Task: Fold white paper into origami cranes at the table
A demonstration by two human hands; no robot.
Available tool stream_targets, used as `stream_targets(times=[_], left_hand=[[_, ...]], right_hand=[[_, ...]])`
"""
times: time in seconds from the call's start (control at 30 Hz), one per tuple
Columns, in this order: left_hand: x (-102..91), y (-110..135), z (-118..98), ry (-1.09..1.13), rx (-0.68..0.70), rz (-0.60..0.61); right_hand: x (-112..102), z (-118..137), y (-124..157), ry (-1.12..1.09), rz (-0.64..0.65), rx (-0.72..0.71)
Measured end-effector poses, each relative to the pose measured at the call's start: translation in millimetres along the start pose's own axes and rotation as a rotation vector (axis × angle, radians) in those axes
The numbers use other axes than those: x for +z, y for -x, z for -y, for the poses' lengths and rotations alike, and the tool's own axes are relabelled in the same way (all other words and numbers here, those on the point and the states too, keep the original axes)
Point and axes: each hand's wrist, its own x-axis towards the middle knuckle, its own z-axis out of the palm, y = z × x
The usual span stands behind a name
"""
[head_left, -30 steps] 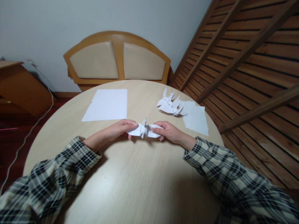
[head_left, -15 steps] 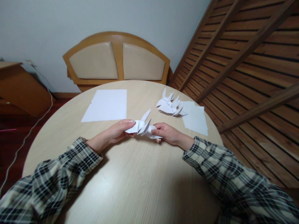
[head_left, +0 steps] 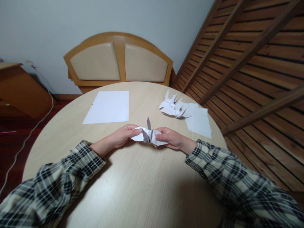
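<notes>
A white paper crane (head_left: 147,136) is held between my two hands over the middle of the table. My left hand (head_left: 125,134) pinches one wing, thumb on top and the other fingers underneath. The opposite wing is gripped the same way by my right hand (head_left: 167,137). One narrow folded point of the crane stands up between the wings and bends at its tip. The fingers below the paper are mostly hidden. Beyond my right hand lies a cluster of folded paper cranes (head_left: 171,106).
The round wooden table (head_left: 142,180) carries a stack of white paper (head_left: 108,107) at the left and more paper sheets (head_left: 199,118) at the right, partly beside the folded cranes. A padded headboard-like panel (head_left: 122,63) stands behind. Wooden slats (head_left: 249,69) rise along the right.
The crane has turned in my hands: its upright point now stands near the middle, and the wings spread to either side. Both hands have moved slightly.
</notes>
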Motion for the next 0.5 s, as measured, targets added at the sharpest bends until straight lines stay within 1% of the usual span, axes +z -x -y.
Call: stream_targets(times=[0.13,0.27,0.37,0.5], left_hand=[[-3.3,-3,5,-0.004,0.029,-0.014],[-1.4,-3,4,0.014,0.022,-0.017],[3.6,-2,1,0.049,0.029,-0.024],[15.1,-1,-4,0.164,0.047,-0.075]], right_hand=[[0,-1,0,-0.047,-0.040,-0.005],[-2,-2,1,-0.074,-0.057,-0.003],[-2,-3,1,-0.063,-0.039,-0.005],[-3,-3,0,-0.067,-0.030,-0.012]])
